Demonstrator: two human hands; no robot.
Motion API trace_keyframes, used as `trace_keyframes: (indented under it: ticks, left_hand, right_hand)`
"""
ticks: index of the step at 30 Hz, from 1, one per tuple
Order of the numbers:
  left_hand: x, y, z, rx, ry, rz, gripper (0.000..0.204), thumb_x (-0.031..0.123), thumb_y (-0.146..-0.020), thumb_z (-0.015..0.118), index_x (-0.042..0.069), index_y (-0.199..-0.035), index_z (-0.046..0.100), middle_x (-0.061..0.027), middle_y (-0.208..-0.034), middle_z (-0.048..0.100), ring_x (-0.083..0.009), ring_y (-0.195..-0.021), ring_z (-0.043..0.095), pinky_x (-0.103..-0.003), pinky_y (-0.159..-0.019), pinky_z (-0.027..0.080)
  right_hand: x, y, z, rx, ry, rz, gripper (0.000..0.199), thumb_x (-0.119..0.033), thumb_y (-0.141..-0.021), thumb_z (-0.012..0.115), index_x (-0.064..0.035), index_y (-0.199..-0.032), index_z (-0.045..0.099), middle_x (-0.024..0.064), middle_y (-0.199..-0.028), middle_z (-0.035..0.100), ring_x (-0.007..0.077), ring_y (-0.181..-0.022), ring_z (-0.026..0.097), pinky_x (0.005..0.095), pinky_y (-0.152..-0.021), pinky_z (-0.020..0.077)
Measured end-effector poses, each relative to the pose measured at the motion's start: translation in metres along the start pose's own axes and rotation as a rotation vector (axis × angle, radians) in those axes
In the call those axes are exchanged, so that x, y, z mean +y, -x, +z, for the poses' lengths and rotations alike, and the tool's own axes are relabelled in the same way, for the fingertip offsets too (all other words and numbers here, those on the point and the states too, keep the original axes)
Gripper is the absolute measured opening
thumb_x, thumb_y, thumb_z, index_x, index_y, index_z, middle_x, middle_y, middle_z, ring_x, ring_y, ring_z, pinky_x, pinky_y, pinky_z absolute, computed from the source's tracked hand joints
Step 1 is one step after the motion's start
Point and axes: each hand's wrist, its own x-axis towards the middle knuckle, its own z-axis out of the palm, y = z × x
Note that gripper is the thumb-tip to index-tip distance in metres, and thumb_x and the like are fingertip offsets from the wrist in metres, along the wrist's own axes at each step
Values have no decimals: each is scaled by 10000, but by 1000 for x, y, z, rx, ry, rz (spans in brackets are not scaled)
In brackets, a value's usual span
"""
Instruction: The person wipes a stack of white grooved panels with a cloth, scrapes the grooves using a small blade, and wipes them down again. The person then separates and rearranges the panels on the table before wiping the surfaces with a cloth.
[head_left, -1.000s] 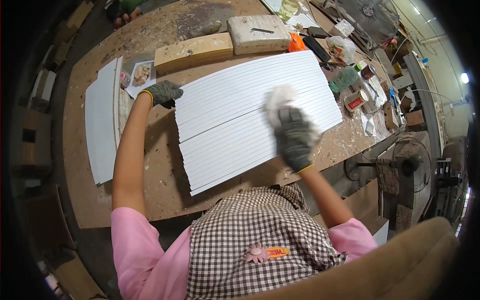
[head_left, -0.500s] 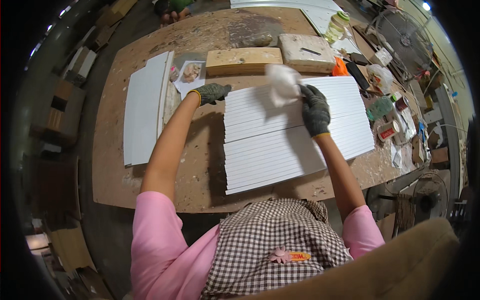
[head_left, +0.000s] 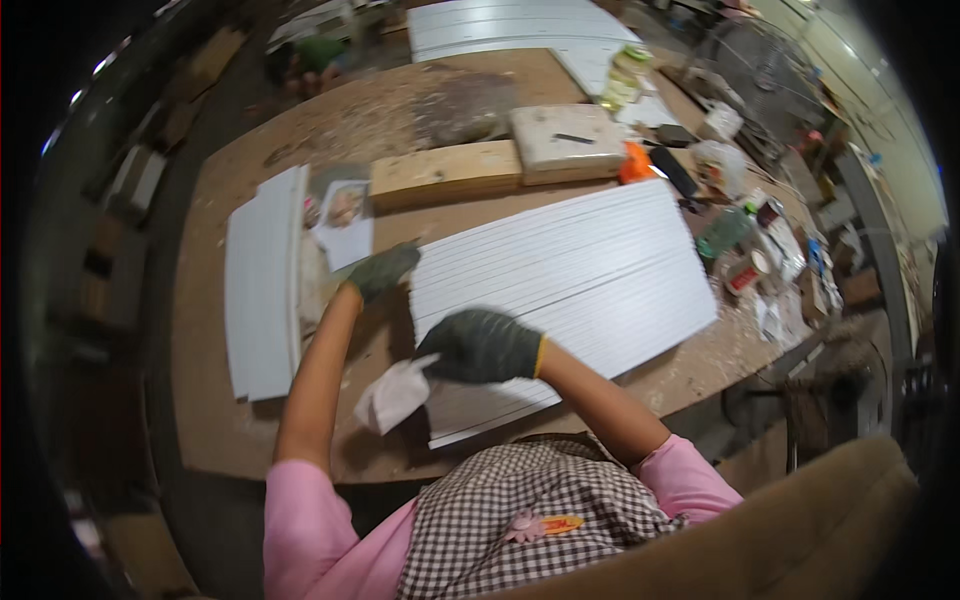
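Your gloved right hand point(head_left: 482, 346) grips a white cloth point(head_left: 392, 396) past the left edge of the white strips point(head_left: 570, 280) lying on the table point(head_left: 215, 425). Your left hand point(head_left: 386, 272) meets their far-left corner (too blurred to tell its grip). Probably best: wipe lightly along the seams. The cloth looks soft, crumpled; the strips long, straight, smooth.

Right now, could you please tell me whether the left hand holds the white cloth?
No, the white cloth hangs from the gloved right hand.
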Motion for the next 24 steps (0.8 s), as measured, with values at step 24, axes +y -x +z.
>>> trace_keyframes:
  ticks: [24]
  left_hand:
    - [8, -6, 136, 800, 334, -594, 344, 178, -1008, 420, 28, -1314, 470, -96, -1215, 545, -181, -1121, 491, -270, -992, 373]
  right_hand:
    - [193, 232, -194, 797, 503, 1072, 438, -482, -889, 525, -91, -1003, 686, 194, -962, 680, 322, -870, 650, 379, -761, 493]
